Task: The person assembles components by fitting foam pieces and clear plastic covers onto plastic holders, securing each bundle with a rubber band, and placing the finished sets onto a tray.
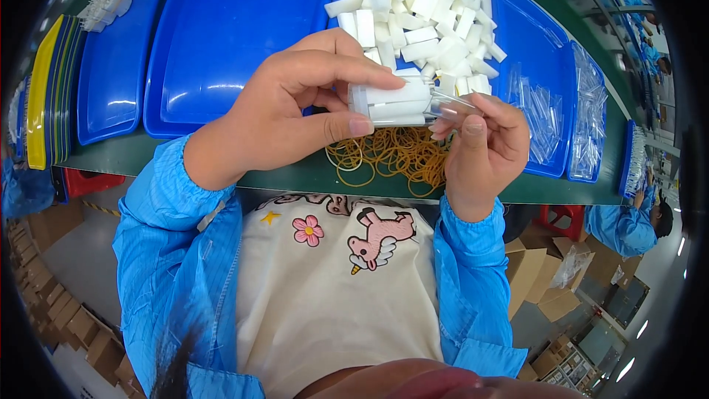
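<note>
Now the left hand [284,107] has a clenched grip on a stack of white blocks [391,102], long axis running sideways above the surface [310,174], while the right hand [480,140] pinches a clear tube [452,103] at its right end.

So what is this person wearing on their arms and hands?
Both arms are in bright blue, thin smock sleeves with gathered elastic cuffs at the wrists. The left hand and right hand are bare: no gloves, rings or watch show. Short, unpainted nails. The smock hangs open over a cream shirt with cartoon prints.
</note>
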Motion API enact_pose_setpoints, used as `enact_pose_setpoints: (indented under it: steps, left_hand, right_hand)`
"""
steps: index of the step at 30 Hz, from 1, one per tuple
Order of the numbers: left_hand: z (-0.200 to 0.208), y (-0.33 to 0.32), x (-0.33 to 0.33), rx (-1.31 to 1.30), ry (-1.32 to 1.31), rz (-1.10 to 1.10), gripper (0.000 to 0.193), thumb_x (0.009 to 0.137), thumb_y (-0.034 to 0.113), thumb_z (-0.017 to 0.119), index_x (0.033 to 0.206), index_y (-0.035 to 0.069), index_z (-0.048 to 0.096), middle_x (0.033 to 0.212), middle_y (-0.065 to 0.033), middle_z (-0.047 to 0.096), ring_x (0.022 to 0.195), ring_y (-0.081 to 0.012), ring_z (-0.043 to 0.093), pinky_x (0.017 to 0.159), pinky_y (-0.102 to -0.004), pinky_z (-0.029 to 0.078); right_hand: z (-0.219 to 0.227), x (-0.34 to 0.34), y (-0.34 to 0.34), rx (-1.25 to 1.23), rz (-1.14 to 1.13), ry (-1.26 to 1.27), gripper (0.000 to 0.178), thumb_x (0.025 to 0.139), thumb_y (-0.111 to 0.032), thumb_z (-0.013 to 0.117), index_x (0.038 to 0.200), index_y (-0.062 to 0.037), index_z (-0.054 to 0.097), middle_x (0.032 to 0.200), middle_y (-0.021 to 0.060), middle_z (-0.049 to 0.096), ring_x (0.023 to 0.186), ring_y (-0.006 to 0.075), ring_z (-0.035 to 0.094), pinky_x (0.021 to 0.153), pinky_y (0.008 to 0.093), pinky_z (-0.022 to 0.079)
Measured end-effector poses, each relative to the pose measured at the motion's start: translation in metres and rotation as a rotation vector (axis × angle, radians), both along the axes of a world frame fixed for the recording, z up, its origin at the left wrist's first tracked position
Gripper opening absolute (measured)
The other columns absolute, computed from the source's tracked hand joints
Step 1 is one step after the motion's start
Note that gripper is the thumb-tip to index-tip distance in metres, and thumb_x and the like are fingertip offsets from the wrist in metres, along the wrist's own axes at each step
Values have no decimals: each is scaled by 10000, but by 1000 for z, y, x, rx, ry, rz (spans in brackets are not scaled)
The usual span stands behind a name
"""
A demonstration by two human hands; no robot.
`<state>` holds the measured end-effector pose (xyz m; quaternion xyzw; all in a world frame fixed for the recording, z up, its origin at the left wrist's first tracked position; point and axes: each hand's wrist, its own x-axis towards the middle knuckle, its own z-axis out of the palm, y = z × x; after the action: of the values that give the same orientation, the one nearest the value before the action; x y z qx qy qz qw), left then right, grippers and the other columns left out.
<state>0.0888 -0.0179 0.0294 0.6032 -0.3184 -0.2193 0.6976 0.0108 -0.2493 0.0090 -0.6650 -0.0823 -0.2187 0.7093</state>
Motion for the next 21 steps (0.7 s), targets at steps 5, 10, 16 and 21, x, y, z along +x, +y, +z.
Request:
enact_pose_setpoints:
  steps: [5, 10, 16, 21]
  left_hand:
    - [7, 1, 2, 92, -218, 28, 364, 802, 67, 709, 1161, 24, 663, 1063, -72, 530, 949, -152, 548, 737, -241, 538]
    - [11, 2, 3, 181, -287, 20, 350, 772, 38, 705, 1121, 40, 686, 1043, -81, 544, 939, -169, 553, 712, -250, 540]
    - [13, 4, 6, 165, -214, -20, 346, 758, -6, 694, 1098, 52, 697, 1029, -76, 546, 935, -168, 556, 707, -243, 526]
    - [15, 7, 8, 168, -265, -37, 345, 759, -19, 685, 1094, 65, 702, 1022, -73, 544, 929, -165, 557, 703, -238, 512]
  right_hand:
    - [-2, -1, -2, -1, 11, -10, 181, 931, -38, 594, 1100, 9, 547, 929, 189, 684, 735, 177, 677, 632, 265, 562]
    - [0, 0, -1, -2, 15, 20, 174, 934, -39, 589, 1094, 8, 540, 921, 189, 685, 735, 182, 679, 633, 267, 564]
    - [-1, 1, -1, 4, 52, 57, 159, 942, -46, 578, 1085, 9, 534, 920, 184, 687, 739, 186, 684, 642, 265, 566]
    - [1, 0, -1, -8, 61, 102, 157, 942, -41, 576, 1084, 12, 536, 922, 185, 688, 741, 188, 685, 649, 266, 566]
